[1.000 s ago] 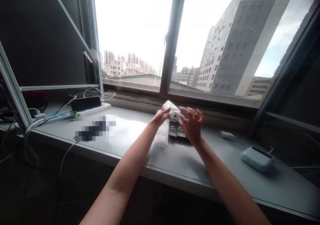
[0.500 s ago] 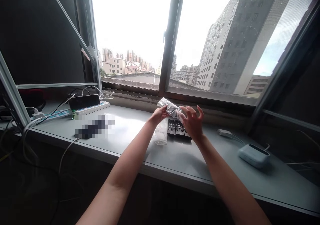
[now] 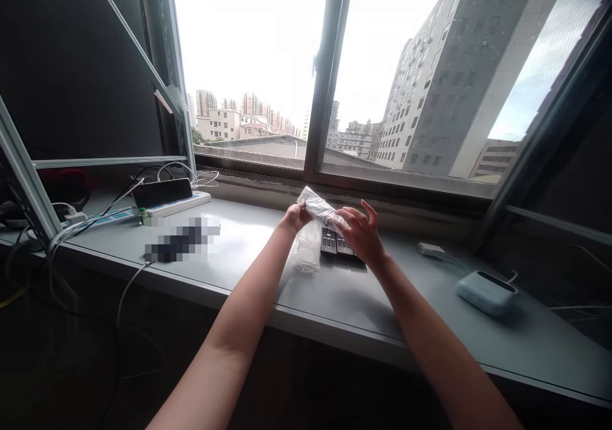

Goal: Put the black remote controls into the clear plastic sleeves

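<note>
A whitish, crinkled plastic bag (image 3: 316, 207) is held slantwise above the desk between my two hands; whether anything lies inside it I cannot make out. My left hand (image 3: 296, 216) is closed on its left part, with the thumb against the plastic. At the lower right end, my right hand (image 3: 362, 233) pinches the bag, its outer fingers raised. Below are black remote controls (image 3: 329, 243) side by side, partly covered by my right hand and the bag. Just left of them, more clear plastic bags (image 3: 306, 254) lie flat on the desk.
The grey desk (image 3: 258, 251) runs along a window. On the right are a light blue box-like device (image 3: 486, 293) and a white charger (image 3: 430, 249) with a cable. At left, a phone (image 3: 162, 192) leans near power strips (image 3: 179, 204) and cables, with a blurred-out dark object (image 3: 176, 245) in front.
Both hands and the bag have shifted slightly left. My right hand has closed further in on the bag's end and covers more of the remote controls.
</note>
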A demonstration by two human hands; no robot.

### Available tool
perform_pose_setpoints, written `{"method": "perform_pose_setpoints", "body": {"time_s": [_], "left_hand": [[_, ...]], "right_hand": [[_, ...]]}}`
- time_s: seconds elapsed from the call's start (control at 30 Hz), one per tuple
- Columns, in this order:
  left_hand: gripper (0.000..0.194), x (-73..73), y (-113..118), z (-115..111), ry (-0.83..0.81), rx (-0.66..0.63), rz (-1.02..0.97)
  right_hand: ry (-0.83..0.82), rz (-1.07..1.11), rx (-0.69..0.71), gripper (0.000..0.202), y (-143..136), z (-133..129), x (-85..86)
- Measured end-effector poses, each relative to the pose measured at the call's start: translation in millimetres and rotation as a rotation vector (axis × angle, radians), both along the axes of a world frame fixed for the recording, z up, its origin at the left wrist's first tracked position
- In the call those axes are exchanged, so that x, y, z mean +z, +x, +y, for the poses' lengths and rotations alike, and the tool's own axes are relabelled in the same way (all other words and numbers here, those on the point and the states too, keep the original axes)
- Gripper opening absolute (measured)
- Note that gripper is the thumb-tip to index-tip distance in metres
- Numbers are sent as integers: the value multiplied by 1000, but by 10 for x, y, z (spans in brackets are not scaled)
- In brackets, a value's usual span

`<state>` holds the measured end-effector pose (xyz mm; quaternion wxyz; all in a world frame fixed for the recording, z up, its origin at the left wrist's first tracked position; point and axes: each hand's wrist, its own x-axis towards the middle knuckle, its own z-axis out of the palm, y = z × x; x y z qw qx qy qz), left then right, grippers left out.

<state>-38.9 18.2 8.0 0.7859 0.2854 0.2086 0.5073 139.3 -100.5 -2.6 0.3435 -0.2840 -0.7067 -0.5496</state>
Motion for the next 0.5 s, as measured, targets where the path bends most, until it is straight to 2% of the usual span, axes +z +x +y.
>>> {"method": "perform_pose_setpoints", "body": {"time_s": [0.17,0.5], "left_hand": [[33,-38,-4,91,-165,126,61],[34,-86,82,57,-284,235,153]], "right_hand": [[14,-19,-52,17,-8,-18,-3],[106,79,-138,16,-53,-43,22]]}}
